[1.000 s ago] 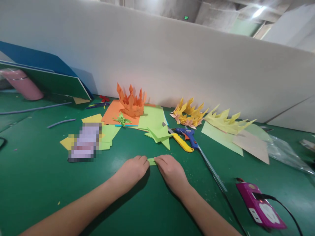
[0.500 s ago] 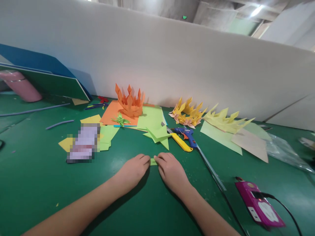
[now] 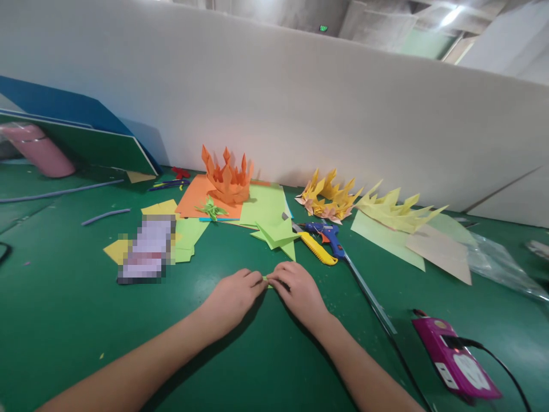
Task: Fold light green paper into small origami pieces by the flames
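Paper strip (image 3: 269, 285), light green, is mostly hidden between the left hand (image 3: 238, 292) and the right hand (image 3: 299, 293) at the green surface (image 3: 240, 366), both pinching grips having just come nearer together, so work seems now concentrated on one small part.

An orange folded-paper crown (image 3: 229, 189) stands upon an orange flat paper sheet (image 3: 191, 197) on the smooth green bench (image 3: 128, 326). Behind this crown there is a plain white partition (image 3: 274, 103). To the right of the crown are a golden-yellow pointed paper crown (image 3: 329, 200) and, farther, a blue plastic glue gun (image 3: 332, 237). Far left of it, a pink cylindrical bottle (image 3: 45, 151) is before a dark green flat board (image 3: 100, 147). Nearer than the crown, at its left, lies a pixelated phone (image 3: 148, 246).
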